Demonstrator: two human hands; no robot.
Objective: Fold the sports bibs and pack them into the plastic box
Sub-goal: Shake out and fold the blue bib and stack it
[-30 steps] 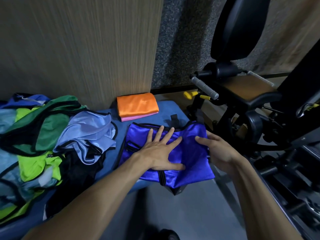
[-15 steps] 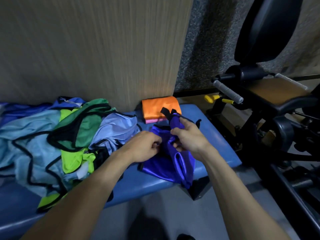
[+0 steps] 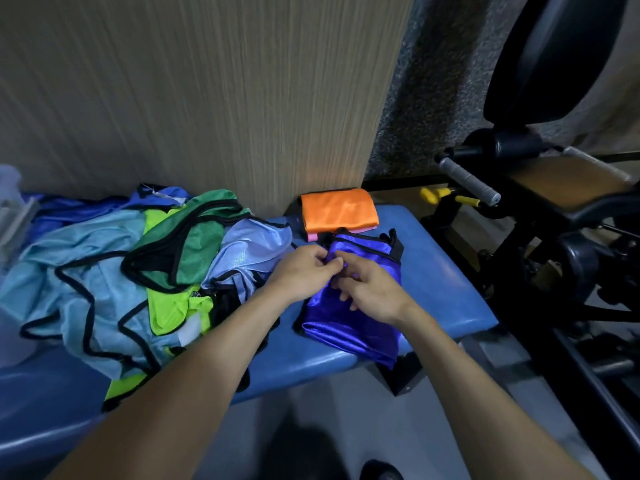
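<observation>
- Purple bib (image 3: pixel 349 327): folded into a narrow strip, lies on the blue bench (image 3: pixel 446 282) near its right end, near edge hangs slightly over the bench front. Black trim shows at the far end.
- Left hand (image 3: pixel 301 271): fingers curled, thumb and forefinger pinching the bib's left edge near the top.
- Right hand (image 3: pixel 372 289): on top of the bib's middle, fingers bent down onto the fabric, forefinger tip meeting the left thumb. Looks like it grips a fold, though the fingertips are partly hidden.
- Orange bib (image 3: pixel 337 211): folded flat, sits on a pink bib (image 3: pixel 313 237), of which only an edge shows, at the back of the bench against the wooden wall panel (image 3: pixel 207 98). The purple bib's far end lies just in front of this stack.
- Unfolded pile (image 3: pixel 138 271): left of the hands on the bench, light blue, green, neon yellow, darker blue, all tangled, black-trimmed.
- Plastic box (image 3: pixel 14 216): translucent shape at the far left edge, mostly cropped, contents can't be told.
- Black gym machine (image 3: pixel 554 202) stands right of the bench.
</observation>
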